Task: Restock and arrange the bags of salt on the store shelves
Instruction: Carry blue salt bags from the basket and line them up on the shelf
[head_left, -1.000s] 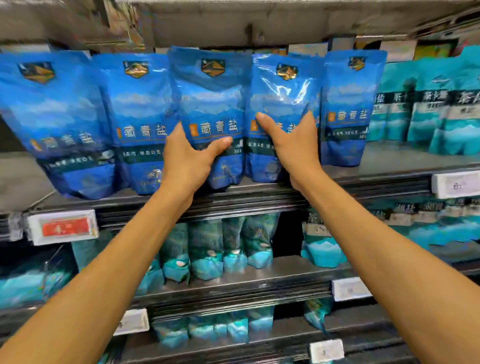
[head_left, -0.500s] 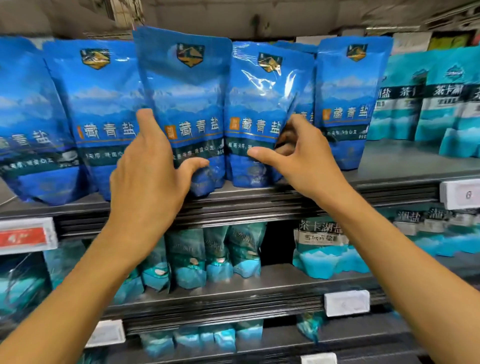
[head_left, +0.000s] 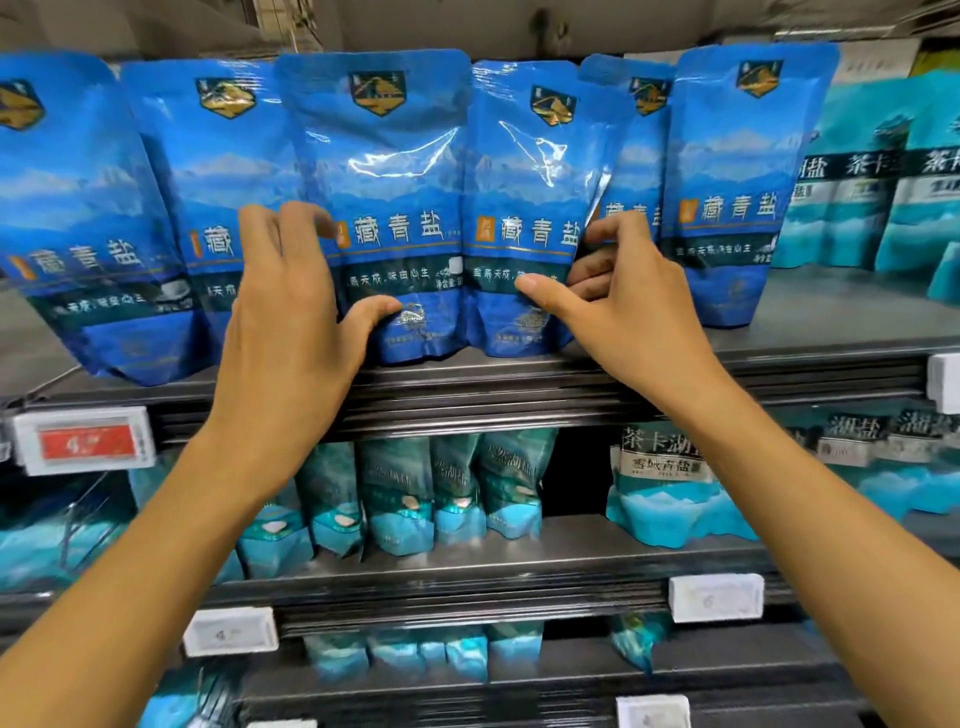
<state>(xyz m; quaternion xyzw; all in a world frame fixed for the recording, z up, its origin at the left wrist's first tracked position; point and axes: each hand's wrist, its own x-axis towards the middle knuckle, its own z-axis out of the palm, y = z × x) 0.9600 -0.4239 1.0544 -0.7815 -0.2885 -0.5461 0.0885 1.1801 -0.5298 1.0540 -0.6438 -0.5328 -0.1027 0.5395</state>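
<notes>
Six glossy blue salt bags stand in a row along the front of the upper shelf (head_left: 831, 332), a grey metal board with a ribbed front rail. The pouches are flat-topped with rounded corners, crinkled film catching white glare, each with a gold-and-dark shield badge near the top.

The left hand (head_left: 291, 322) grips the third bag (head_left: 384, 208) at its left edge — fingers curled around the side, thumb pressed on the lower front. The right hand (head_left: 623, 312) pinches the fourth bag (head_left: 524, 218) at its right edge, thumb on the front, fingers tucked behind it, between it and the fifth bag (head_left: 634, 150), which tilts and is mostly hidden. The two held bags touch along their inner edges. The sixth bag (head_left: 737, 197) stands upright just beside.

To the right, bare shelf surface lies open in front of the teal bags (head_left: 852, 208) set further back. Left of the left hand, the second bag (head_left: 208, 171) and first bag (head_left: 67, 218) lean and overlap — little free room there.

A red price tag (head_left: 85, 441) clips to the rail at left; smaller teal pouches (head_left: 415, 493) fill the shelf below.
</notes>
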